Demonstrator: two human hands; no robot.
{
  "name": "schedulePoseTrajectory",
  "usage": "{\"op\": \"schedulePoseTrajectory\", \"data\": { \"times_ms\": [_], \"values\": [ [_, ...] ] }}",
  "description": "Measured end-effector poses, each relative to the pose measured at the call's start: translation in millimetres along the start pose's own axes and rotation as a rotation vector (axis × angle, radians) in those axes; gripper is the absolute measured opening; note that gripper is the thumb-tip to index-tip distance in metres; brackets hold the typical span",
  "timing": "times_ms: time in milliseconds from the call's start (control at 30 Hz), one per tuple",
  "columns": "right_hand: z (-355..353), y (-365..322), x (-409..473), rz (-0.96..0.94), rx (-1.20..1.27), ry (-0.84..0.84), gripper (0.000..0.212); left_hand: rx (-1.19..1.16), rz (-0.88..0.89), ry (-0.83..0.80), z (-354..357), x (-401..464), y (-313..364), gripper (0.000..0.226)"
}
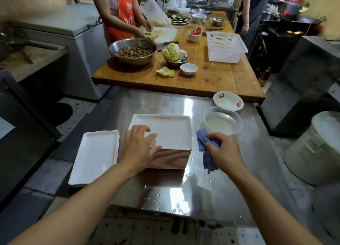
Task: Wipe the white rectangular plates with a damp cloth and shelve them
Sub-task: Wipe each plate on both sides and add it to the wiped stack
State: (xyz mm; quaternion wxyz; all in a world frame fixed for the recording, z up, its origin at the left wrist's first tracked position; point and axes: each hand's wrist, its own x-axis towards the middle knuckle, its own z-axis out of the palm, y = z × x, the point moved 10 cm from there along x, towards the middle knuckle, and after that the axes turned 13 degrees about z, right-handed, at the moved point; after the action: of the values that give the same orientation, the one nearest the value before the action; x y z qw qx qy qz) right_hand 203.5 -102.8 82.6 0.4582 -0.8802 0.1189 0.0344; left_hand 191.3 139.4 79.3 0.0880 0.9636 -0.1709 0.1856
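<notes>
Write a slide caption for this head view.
Left hand rests on stacked plates; right hand grips blue cloth.

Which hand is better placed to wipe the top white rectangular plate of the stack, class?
The right hand: it already grips the blue damp cloth beside the stack of white rectangular plates. The left hand rests on the stack's near left corner, likely steadying it.

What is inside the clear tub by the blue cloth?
The tub holds shallow, slightly cloudy water, and its bottom shows through. The cloth in the right hand hides a bit of its near-left wall.
</notes>
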Motion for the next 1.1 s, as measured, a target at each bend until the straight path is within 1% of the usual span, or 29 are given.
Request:
{"op": "schedulePoseTrajectory", "data": {
  "times_ms": [67, 100, 167, 267, 367, 467, 533, 600, 667, 733, 833, 867, 933, 1033, 1100],
  "values": [
    [-2, 18, 4, 0.073, 0.099, -0.020, 0.017, -0.017, 0.075, -0.074, 14, 2, 15, 0.029],
    [-3, 25, 5, 0.100, 0.139, -0.024, 0.017, -0.014, 0.101, -0.086, 16, 4, 21, 0.030],
    [-6, 34, 6, 0.140, 0.207, -0.025, 0.016, 0.012, 0.149, -0.064, 15, 6, 32, 0.027],
    [-10, 41, 5, 0.161, 0.229, -0.023, 0.014, 0.046, 0.182, -0.016, 13, 7, 37, 0.029],
    [-15, 41, 3, 0.157, 0.246, -0.009, 0.014, 0.015, 0.186, -0.007, 9, 5, 39, 0.028],
    [-16, 36, 2, 0.167, 0.314, -0.014, 0.016, -0.036, 0.156, 0.056, -9, 9, 38, 0.020],
    [-15, 31, -1, 0.185, 0.376, -0.023, 0.013, -0.009, 0.168, 0.085, -30, 17, 43, 0.009],
    [-17, 22, -6, 0.175, 0.405, -0.013, 0.011, 0.031, 0.179, 0.106, -52, 27, 46, 0.009],
    [-22, 6, -13, 0.137, 0.437, -0.005, 0.011, -0.003, 0.107, 0.126, -73, 34, 41, 0.009],
    [-31, -17, -23, 0.070, 0.483, 0.014, 0.008, -0.137, 0.004, 0.158, -92, 32, 31, 0.012],
    [-44, -62, -46, -0.077, 0.552, 0.064, 0.012, -0.478, -0.116, 0.312, -125, 18, 16, 0.010],
    [-46, -79, -56, -0.134, 0.567, 0.078, 0.015, -0.596, -0.185, 0.331, -130, 11, 7, 0.012],
    [-44, -114, -75, -0.265, 0.570, 0.121, 0.021, -0.828, -0.320, 0.315, -132, -5, -7, 0.014],
    [-31, -166, -100, -0.488, 0.470, 0.195, 0.022, -1.076, -0.442, 0.294, -133, -29, -17, 0.014],
    [-8, -197, -113, -0.603, 0.321, 0.210, 0.011, -1.150, -0.455, 0.321, -139, -40, -21, 0.014]
  ]
}}
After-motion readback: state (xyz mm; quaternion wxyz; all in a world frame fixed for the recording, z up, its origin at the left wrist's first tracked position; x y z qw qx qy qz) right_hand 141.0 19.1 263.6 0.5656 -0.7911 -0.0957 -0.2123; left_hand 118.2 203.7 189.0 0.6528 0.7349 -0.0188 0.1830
